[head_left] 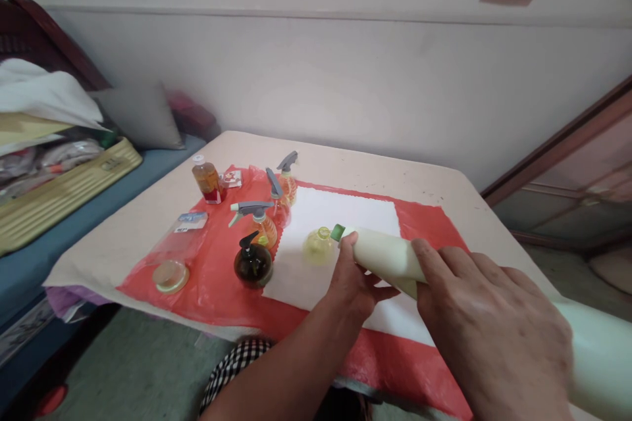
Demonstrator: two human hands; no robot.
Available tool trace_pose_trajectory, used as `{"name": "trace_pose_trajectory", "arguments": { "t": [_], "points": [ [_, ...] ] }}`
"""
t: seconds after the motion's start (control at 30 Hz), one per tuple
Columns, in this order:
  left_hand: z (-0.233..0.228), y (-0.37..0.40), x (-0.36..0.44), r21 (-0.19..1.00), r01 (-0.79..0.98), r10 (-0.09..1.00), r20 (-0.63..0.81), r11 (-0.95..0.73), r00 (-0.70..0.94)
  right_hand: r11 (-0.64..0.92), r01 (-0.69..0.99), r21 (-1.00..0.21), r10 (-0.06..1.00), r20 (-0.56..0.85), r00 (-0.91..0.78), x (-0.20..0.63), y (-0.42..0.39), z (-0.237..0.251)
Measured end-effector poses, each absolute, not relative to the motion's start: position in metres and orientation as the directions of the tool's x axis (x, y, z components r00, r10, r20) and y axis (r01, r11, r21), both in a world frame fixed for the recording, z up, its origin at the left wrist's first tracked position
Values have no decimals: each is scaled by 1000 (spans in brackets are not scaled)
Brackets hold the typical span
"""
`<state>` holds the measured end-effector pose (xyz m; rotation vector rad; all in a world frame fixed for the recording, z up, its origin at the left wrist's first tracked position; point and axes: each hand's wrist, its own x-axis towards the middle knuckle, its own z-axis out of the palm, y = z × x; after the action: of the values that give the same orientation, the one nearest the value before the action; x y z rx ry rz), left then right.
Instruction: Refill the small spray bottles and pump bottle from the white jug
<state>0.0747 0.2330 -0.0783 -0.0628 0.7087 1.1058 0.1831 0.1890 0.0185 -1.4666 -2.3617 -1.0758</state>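
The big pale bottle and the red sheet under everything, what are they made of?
The big pale bottle, gripped by both hands, looks like opaque plastic with a smooth, slightly glossy skin. The red sheet seems thin plastic film: it wrinkles and shines in places.

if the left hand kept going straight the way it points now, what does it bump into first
Probably the small round yellowish glass bottle on the white cloth, just ahead of the left hand, which grips the neck of the big pale plastic bottle. Depth is uncertain.
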Motion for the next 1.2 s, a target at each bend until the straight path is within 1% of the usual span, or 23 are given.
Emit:
{"name": "trace_pose_trajectory", "arguments": {
  "t": [0.3,0.73,1.07,1.2],
  "points": [
    [-77,233,74,312,-820,802,-534,479,266,268,832,486,719,473,-509,185,188,18],
    [-77,232,74,309,-823,800,-540,477,261,271,838,474,703,497,-509,183,191,16],
    [-74,232,74,322,-827,793,-569,460,219,259,837,483,710,492,-504,185,191,17],
    [-72,233,74,331,-835,788,-588,440,182,265,846,462,717,492,-494,190,192,15]
  ]
}}
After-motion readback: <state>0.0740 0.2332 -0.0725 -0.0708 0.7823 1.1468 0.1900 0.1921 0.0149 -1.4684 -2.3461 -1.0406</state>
